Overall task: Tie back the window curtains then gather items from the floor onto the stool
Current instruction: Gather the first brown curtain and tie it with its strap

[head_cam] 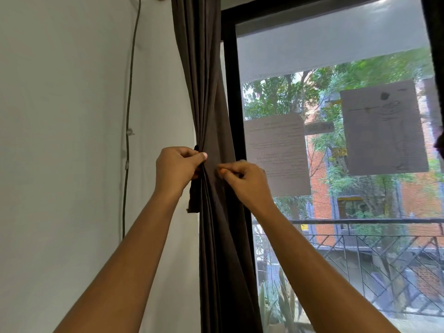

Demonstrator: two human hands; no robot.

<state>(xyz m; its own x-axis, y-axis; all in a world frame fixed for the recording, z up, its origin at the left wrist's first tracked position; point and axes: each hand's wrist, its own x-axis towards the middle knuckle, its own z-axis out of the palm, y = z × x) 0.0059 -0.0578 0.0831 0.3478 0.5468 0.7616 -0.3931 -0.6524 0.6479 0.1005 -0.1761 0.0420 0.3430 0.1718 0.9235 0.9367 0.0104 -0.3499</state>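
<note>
The gathered curtain [211, 116] hangs vertically between both hands beside the window frame [229, 92]: the left hand [176, 168] curls its fingers [191, 154] round the left edge, nearest the dangling tie [194, 198], while the right hand [245, 181] pinches the front folds.

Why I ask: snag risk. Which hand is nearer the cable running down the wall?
Left. The left hand holds the gathered curtain on its wall side, right of the cable; the right hand pinches the curtain's window side, farther away.
</note>
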